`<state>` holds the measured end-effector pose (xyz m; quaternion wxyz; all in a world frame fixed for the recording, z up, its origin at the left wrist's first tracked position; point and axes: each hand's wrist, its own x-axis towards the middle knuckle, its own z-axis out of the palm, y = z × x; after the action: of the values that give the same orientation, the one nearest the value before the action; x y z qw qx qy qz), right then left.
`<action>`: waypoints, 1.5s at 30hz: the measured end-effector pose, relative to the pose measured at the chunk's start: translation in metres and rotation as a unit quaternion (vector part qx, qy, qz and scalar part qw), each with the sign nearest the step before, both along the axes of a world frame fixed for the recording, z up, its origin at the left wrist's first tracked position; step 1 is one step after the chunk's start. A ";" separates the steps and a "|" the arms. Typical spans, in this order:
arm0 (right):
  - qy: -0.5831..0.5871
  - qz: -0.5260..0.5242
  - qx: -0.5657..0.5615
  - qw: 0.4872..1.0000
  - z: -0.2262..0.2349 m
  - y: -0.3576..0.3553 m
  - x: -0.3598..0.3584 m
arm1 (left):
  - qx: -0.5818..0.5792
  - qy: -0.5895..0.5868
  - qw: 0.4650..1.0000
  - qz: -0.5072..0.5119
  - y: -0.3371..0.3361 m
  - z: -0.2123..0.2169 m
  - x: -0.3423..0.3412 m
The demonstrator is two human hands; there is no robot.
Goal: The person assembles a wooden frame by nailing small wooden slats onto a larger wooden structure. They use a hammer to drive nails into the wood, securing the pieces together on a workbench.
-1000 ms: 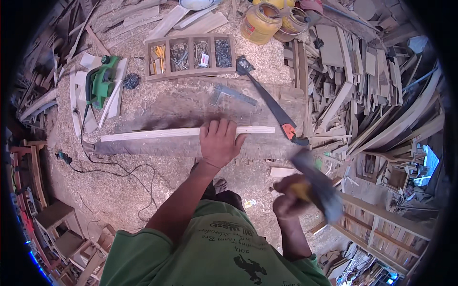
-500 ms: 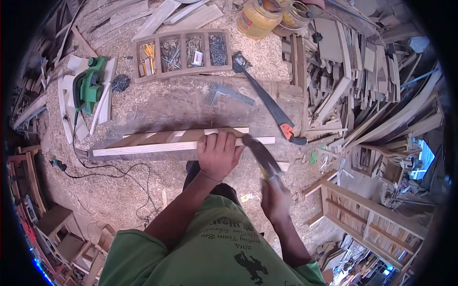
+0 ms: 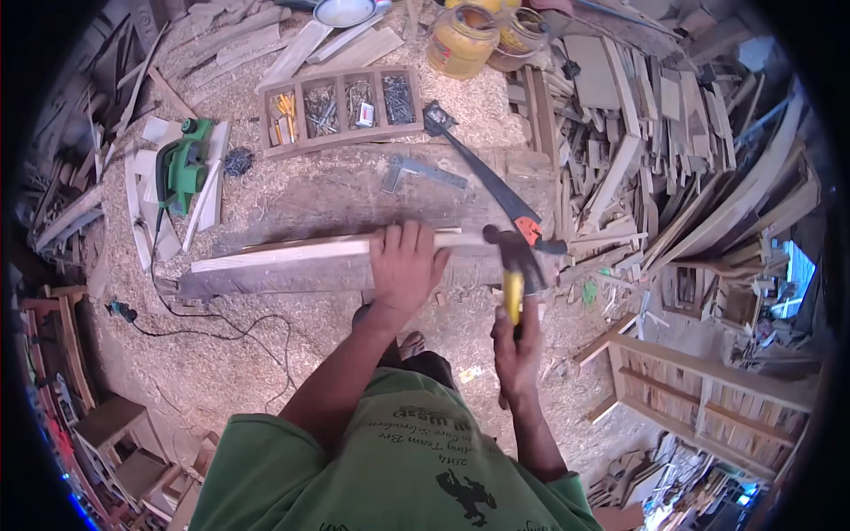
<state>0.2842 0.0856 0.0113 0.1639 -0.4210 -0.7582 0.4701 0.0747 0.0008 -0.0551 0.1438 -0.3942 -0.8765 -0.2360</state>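
Observation:
My left hand (image 3: 405, 265) is closed over the middle of a long pale wooden piece (image 3: 292, 253) at the near edge of the workbench (image 3: 292, 195). The fingers lie over its top edge. A thin second wooden edge shows just behind it. In my right hand (image 3: 517, 350) is a claw hammer (image 3: 513, 296) with a yellow and dark handle. Its head is up over the right end of the wood, and I cannot tell whether they touch. Behind the hammer head lies a handsaw (image 3: 487, 173) with an orange and black handle.
A compartment tray (image 3: 345, 140) of nails and pencils stands at the back of the bench. A metal square (image 3: 425, 172) lies before it. Left is a green electric planer (image 3: 186, 173) with its cord (image 3: 221, 332) trailing down. Yellow jars (image 3: 460, 49) and stacked offcuts (image 3: 611, 133) are far right.
The hammer has moved right, away from my left hand, and its handle is more upright. The wooden piece has tipped, so its slatted inner side is now mostly out of sight.

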 end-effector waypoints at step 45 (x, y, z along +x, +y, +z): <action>-0.026 0.213 0.221 0.952 -0.017 0.094 -0.132 | -0.054 -0.216 0.961 -0.167 0.045 -0.012 -0.326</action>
<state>0.1523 0.1800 -0.0056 0.1292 -0.2151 -0.9190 0.3041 -0.2514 0.0459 -0.0668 -0.1117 -0.4817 -0.8201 -0.2880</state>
